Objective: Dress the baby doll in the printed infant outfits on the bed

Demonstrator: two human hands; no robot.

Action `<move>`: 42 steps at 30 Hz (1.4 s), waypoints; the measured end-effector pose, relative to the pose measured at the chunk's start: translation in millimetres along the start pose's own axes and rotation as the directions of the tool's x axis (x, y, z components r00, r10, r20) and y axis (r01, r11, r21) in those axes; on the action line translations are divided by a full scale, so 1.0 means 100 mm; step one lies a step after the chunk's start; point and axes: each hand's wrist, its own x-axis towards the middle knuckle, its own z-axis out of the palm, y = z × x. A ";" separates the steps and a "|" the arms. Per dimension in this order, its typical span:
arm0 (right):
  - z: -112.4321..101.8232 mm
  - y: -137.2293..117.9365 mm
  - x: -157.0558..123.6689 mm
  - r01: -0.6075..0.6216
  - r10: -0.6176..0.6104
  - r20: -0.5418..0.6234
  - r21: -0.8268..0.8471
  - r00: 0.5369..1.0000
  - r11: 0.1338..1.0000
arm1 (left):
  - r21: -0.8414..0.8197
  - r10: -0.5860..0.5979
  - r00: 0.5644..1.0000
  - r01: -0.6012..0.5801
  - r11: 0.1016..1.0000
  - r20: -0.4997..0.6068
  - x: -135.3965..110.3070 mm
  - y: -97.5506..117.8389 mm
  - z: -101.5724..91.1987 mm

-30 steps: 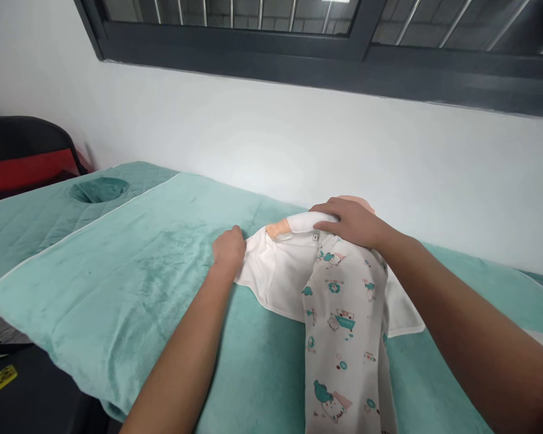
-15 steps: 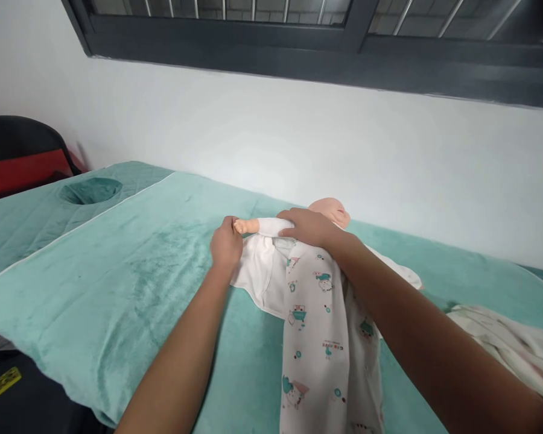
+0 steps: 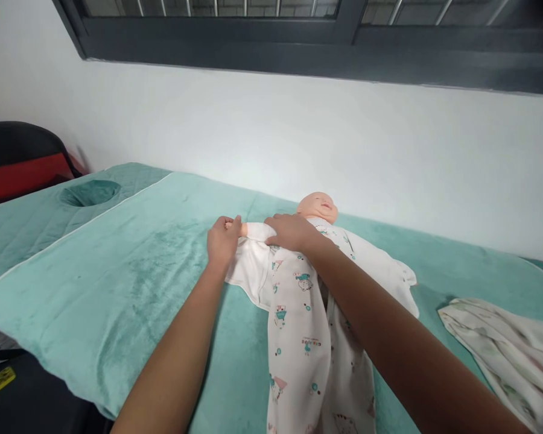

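A baby doll (image 3: 317,206) lies on its back with its head toward the wall. It wears a white baby garment (image 3: 298,343) printed with small cartoon animals, the long lower part trailing toward me. My left hand (image 3: 222,241) is closed around the doll's small hand, which its fingers mostly hide. My right hand (image 3: 290,231) is closed over the white sleeve (image 3: 259,231) near the doll's shoulder, thumb below and fingers on top. A white flap of the garment (image 3: 251,271) spreads out under that arm. On the far side, the other sleeve lies flat.
Teal plush cover (image 3: 131,271) lies over the bed, which has a round hole (image 3: 90,193) at the left. A crumpled pale cloth (image 3: 507,343) rests at the right. Behind stand a white wall (image 3: 208,120) and a barred window; a black and red chair (image 3: 22,163) is at left.
My left fingers now cover the doll's hand, which showed before. My right hand has shifted slightly left along the sleeve. The doll's head has turned more face up.
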 end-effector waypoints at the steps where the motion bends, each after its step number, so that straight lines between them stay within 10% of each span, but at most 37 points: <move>1: 0.00 -0.01 0.00 0.006 -0.006 0.000 0.008 1.000 1.000 | 0.069 0.007 1.000 -0.005 0.998 -0.027 0.01 -0.02 0.00; 14: 0.01 0.15 -0.11 -0.113 0.141 -0.103 0.242 0.985 0.964 | 0.408 0.002 0.999 -0.021 0.913 0.048 0.07 -0.18 0.00; 18: 0.06 0.34 -0.51 -0.253 0.376 -0.215 0.445 0.901 0.859 | 0.459 0.002 0.997 -0.037 0.888 0.078 0.08 -0.21 0.01; 23: 0.41 0.60 -1.10 -0.111 0.485 -0.385 0.683 0.785 0.722 | 0.491 0.007 0.996 -0.051 0.870 0.091 0.07 -0.20 0.03; 42: 0.75 0.94 -1.30 -0.374 0.590 -0.402 0.497 0.700 0.783 | 0.551 0.005 0.997 -0.047 0.833 0.077 0.02 -0.12 0.02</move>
